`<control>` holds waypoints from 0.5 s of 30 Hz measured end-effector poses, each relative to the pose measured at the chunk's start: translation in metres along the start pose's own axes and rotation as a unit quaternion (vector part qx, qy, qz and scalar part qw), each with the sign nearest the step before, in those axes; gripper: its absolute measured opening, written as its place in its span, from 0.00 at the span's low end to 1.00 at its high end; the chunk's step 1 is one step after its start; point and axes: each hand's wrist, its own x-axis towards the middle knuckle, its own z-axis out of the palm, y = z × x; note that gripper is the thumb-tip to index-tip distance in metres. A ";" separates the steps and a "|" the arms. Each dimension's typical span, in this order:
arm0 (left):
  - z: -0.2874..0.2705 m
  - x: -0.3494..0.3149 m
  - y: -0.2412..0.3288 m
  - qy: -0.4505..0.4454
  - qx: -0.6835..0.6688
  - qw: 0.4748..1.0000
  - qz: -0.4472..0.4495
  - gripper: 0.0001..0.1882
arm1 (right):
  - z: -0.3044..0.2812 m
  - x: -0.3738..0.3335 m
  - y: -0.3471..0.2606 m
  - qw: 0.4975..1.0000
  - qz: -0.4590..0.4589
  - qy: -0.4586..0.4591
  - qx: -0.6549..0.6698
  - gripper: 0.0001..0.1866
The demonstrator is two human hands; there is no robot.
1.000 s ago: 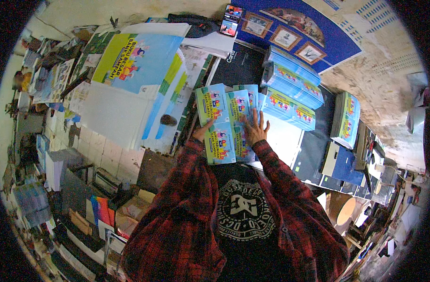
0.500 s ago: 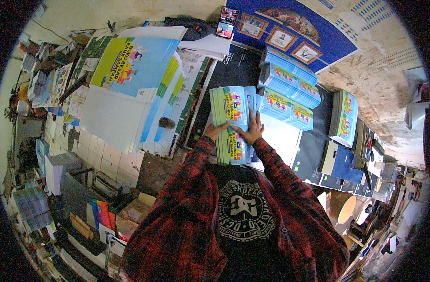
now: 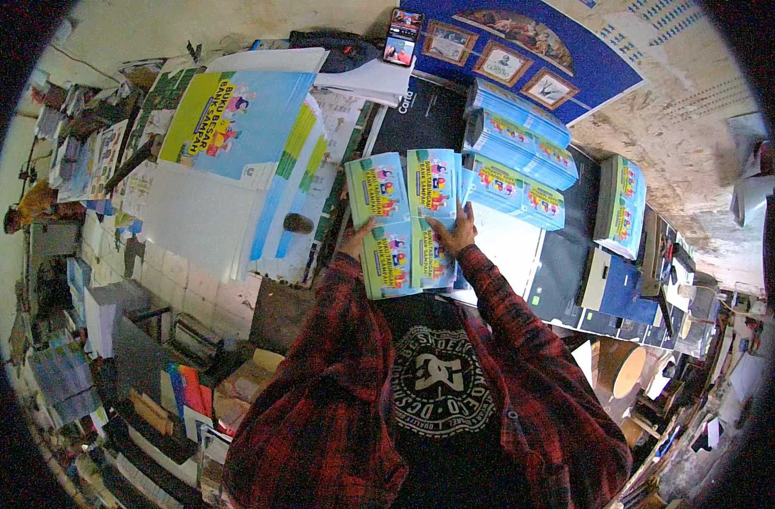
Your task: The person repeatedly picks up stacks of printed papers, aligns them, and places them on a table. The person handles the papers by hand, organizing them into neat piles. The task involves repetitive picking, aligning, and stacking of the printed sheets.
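In front of me a pair of printed booklets (image 3: 379, 191), joined end to end with green and blue covers, lies to the left of a matching pair of booklets (image 3: 432, 182). My left hand (image 3: 354, 240) is closed on the left pair's outer edge, thumb on top and its other fingers mostly hidden beneath. Along the right pair's right edge rests my right hand (image 3: 457, 231), its thumb on the cover and its fingers apart. More blue-edged booklets show under that right pair.
Behind my right hand stand stacked booklets (image 3: 523, 153), with another stack (image 3: 622, 208) farther right. Large printed covers (image 3: 260, 127) and a white sheet (image 3: 192, 212) lie at left. A phone (image 3: 402, 38) leans at the back beside a blue poster (image 3: 523, 51).
My left hand has moved left with the left pair of booklets, which now lies spread out beside the right pair. My right hand stays near the same edge, its fingers less widely spread.
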 end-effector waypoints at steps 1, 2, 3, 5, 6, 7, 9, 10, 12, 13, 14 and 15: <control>-0.024 -0.004 0.000 0.003 -0.005 1.000 0.028 0.23 | 0.003 -0.002 -0.007 0.998 -0.030 0.005 -0.048 0.51; -0.032 -0.008 0.005 -0.001 -0.010 0.999 0.049 0.23 | 0.005 -0.004 -0.008 0.994 -0.052 0.017 -0.100 0.51; -0.039 -0.010 0.009 0.017 -0.011 0.999 0.034 0.25 | 0.007 -0.006 -0.008 0.990 -0.063 0.023 -0.123 0.48; -0.026 -0.019 0.012 -0.015 0.022 0.993 0.119 0.25 | 0.014 -0.009 -0.007 0.982 -0.084 0.035 -0.168 0.43; -0.020 -0.014 0.011 0.005 0.053 0.990 0.130 0.25 | 0.017 -0.012 -0.007 0.976 -0.095 0.041 -0.190 0.41; -0.021 -0.007 0.008 0.027 0.083 0.986 0.143 0.24 | 0.016 -0.015 -0.011 0.972 -0.115 0.045 -0.202 0.37; -0.013 0.005 0.001 0.017 0.094 0.993 0.066 0.24 | 0.023 -0.010 0.000 0.969 -0.125 0.062 -0.205 0.35; -0.017 0.006 -0.007 0.022 0.093 0.995 0.039 0.24 | 0.031 -0.004 0.003 0.966 -0.146 0.065 -0.205 0.35; 0.041 0.017 -0.013 -0.035 0.132 0.989 0.061 0.26 | 0.019 -0.002 0.039 0.997 -0.057 0.057 0.009 0.41; 0.041 0.020 -0.021 -0.044 0.173 0.980 0.090 0.26 | 0.015 0.000 0.039 0.991 -0.038 0.042 0.123 0.44; 0.010 0.037 -0.038 0.003 0.212 0.975 0.062 0.29 | 0.015 0.004 0.025 0.993 -0.052 0.002 0.109 0.47; -0.040 0.047 -0.053 0.073 0.233 0.969 0.050 0.33 | 0.022 0.013 -0.005 0.990 -0.095 -0.058 0.092 0.49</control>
